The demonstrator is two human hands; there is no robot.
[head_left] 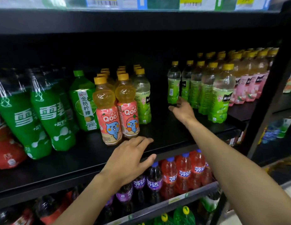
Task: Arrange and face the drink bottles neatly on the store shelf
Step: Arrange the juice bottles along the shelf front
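Over matte black shelf (pixel 166 130), my R grip (pixel 182 109), fingers slack, is at clear green-label bottle (pixel 173 88). L grip (pixel 130 157) splayed, empty.

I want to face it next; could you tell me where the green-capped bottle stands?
In the head view the green-capped bottle stands left of centre on the middle shelf, between the Sprite bottles and the Qoo bottles.

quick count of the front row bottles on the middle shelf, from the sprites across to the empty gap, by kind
Sprite bottles: 2
Green kumquat-lemon bottle: 1
Qoo bottles: 2
Green-label yellow-cap bottle: 1
Total: 6
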